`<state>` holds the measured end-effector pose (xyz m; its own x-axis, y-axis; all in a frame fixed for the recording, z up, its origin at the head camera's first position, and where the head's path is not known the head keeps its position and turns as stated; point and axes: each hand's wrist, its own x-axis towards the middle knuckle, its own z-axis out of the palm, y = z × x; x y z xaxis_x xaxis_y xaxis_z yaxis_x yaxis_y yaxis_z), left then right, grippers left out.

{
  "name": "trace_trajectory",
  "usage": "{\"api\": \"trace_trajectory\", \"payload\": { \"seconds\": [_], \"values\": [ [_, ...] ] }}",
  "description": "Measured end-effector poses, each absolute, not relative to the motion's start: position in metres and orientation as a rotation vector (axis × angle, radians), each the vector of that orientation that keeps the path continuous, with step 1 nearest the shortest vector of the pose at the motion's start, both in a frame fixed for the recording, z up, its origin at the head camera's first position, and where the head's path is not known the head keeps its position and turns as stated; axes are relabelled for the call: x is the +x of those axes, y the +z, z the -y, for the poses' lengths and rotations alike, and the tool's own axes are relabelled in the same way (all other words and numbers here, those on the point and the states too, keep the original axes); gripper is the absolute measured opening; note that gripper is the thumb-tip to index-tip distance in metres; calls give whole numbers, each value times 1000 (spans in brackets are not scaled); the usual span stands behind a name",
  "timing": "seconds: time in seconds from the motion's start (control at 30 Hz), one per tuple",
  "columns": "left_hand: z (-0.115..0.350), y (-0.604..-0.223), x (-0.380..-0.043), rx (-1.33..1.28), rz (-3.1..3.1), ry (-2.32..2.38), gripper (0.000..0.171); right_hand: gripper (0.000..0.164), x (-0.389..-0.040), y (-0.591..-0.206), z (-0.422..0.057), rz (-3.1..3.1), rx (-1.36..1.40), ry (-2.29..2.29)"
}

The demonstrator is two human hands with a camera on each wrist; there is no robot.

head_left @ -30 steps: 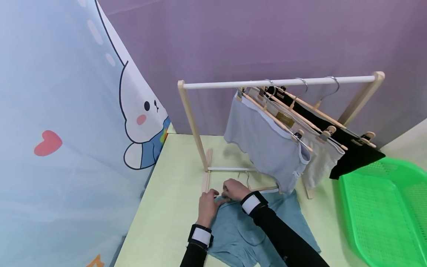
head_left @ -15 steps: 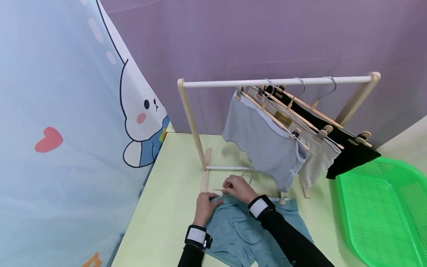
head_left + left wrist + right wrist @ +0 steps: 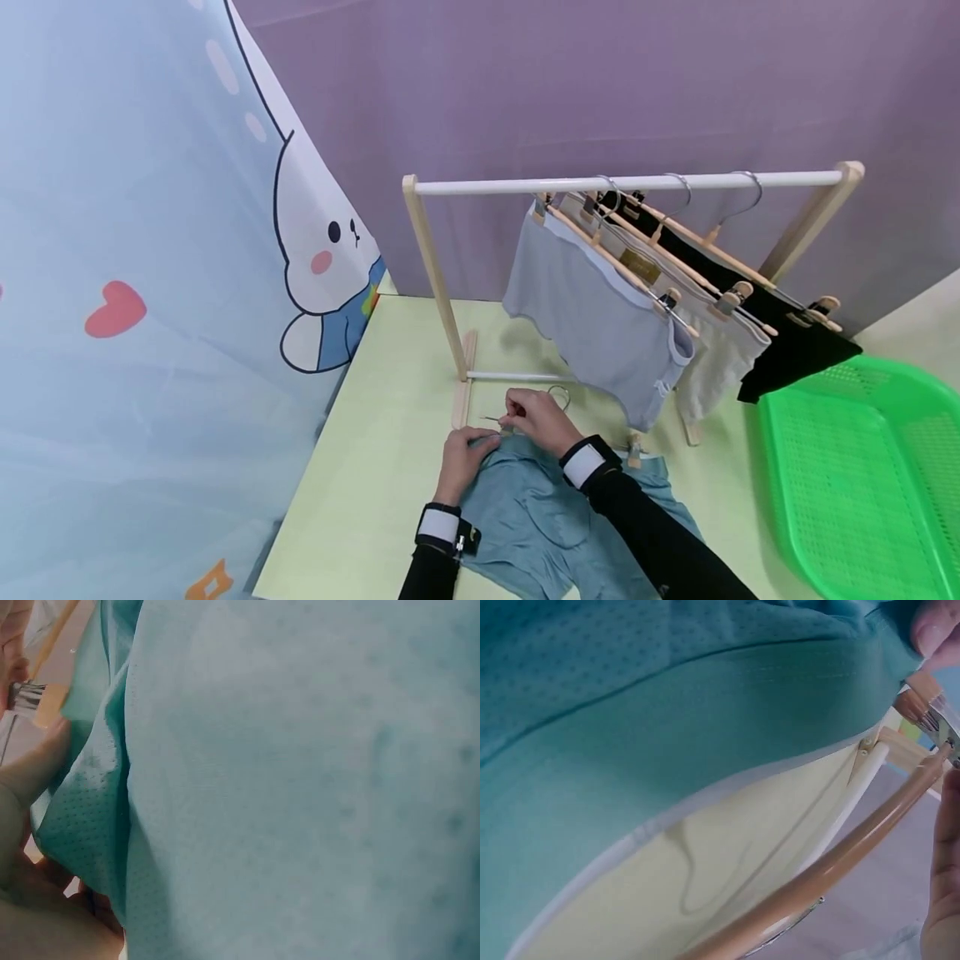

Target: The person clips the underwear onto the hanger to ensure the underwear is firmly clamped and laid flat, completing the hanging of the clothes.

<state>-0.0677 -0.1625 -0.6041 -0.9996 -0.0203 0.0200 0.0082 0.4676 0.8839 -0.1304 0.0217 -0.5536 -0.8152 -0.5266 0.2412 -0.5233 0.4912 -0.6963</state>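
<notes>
Teal shorts (image 3: 525, 508) lie on the pale table, waistband away from me. At their left waistband corner, my left hand (image 3: 461, 462) pinches the fabric between thumb and fingers. Just beside it, my right hand (image 3: 542, 419) holds the end clip (image 3: 921, 703) of a wooden clip hanger (image 3: 847, 859). In the left wrist view the clip (image 3: 39, 699) is close to my left thumb and the cloth edge; whether it grips the fabric I cannot tell. The hanger's other clip (image 3: 634, 450) sits on the right part of the waistband. Its metal hook (image 3: 562, 397) points toward the rack.
Behind the shorts stands a wooden rack with a white rail (image 3: 495, 187). Light blue shorts (image 3: 592, 308), a pale grey garment (image 3: 720, 350) and a black garment (image 3: 798, 358) hang from it. A green basket (image 3: 780, 500) stands on the right.
My hands have drawn slightly apart, the right rising a little. The shorts and hanger have shifted, and the right clip, hidden a second ago, now shows.
</notes>
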Motion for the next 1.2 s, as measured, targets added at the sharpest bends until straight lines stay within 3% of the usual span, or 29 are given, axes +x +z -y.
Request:
{"api": "trace_trajectory", "payload": {
  "seconds": [0.73, 1.2],
  "values": [
    [158, -602, -75, 178, 2593, -1691, 16, 46, -134, -543, -22, -2762, -840, -1340],
    [155, -600, -74, 114, 2445, -1736, 14, 37, -133, -555, -23, -2663, -884, -1243]
  ]
}}
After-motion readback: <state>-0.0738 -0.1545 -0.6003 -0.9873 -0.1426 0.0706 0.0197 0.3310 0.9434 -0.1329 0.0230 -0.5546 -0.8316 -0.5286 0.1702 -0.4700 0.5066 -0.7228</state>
